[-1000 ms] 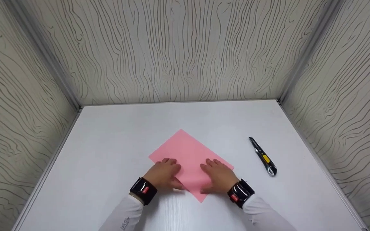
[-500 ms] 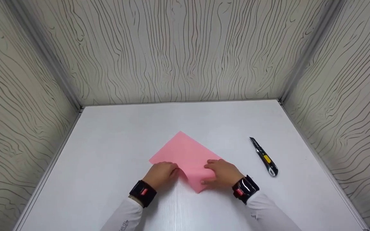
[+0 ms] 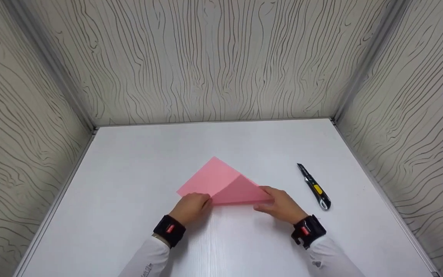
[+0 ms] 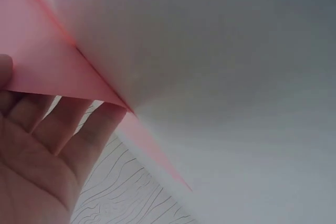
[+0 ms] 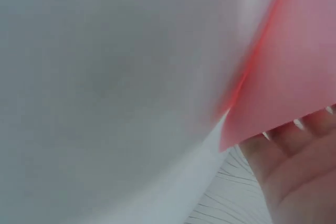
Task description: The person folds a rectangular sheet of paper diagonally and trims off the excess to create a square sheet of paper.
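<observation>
A pink sheet of paper (image 3: 208, 175) lies on the white table, its near part folded up and over into a triangular flap (image 3: 240, 191). My left hand (image 3: 190, 207) pinches the left end of the fold. In the left wrist view the thumb tip is on the near face of the paper (image 4: 52, 66), with the other fingers behind it. At the right end, my right hand (image 3: 283, 205) holds the folded corner between thumb and fingers. The right wrist view has those fingers behind the paper (image 5: 294, 72); the thumb is out of sight there.
A black and yellow utility knife (image 3: 315, 188) lies on the table (image 3: 140, 161) to the right of the paper, beyond my right hand. Wood-grain patterned panels (image 3: 214, 65) stand at the back and both sides.
The near corner of the paper has been lifted and folded away over the sheet. My right hand has moved right to the end of the fold; the left fingers have curled onto the edge.
</observation>
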`<state>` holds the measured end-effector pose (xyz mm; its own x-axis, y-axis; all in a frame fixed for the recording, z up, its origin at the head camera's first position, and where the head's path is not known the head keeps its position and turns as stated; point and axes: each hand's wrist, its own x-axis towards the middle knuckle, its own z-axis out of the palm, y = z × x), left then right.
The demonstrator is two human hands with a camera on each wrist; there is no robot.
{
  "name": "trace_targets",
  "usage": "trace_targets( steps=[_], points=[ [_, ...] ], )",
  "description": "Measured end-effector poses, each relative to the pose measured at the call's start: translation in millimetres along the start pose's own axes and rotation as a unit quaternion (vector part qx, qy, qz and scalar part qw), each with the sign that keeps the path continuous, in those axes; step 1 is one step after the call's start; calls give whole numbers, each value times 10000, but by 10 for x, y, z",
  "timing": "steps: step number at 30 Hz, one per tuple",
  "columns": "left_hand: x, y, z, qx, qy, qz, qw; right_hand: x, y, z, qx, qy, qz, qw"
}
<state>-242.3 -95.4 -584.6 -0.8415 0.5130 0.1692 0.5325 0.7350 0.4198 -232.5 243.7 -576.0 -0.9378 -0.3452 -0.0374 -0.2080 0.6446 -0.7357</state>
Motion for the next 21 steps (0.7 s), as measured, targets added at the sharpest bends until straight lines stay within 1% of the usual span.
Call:
trace_targets(
  steps=[2,4,6,8,14,17,21],
  points=[
    [-4,4,-12,-41,-11,-38,10000,7,32,6,224,423,-29,9989],
    [-7,9,-14,-87,-10,-66,9999,16,59,12,332,792,-40,9963],
    [-8,9,-10,-133,-4,-84,9999,25,67,18,410,1042,28,9937],
    [-9,7,-8,-182,-10,-130,9997,47,71,24,378,1195,76,9921],
    [-2,3,2,-250,-72,-284,9993,143,70,40,227,1341,196,9905],
    [-6,4,23,-197,9,-274,9994,188,71,57,256,1377,348,9895],
    [-4,27,57,-64,134,-269,9995,232,65,83,319,1394,658,9875]
  ],
)
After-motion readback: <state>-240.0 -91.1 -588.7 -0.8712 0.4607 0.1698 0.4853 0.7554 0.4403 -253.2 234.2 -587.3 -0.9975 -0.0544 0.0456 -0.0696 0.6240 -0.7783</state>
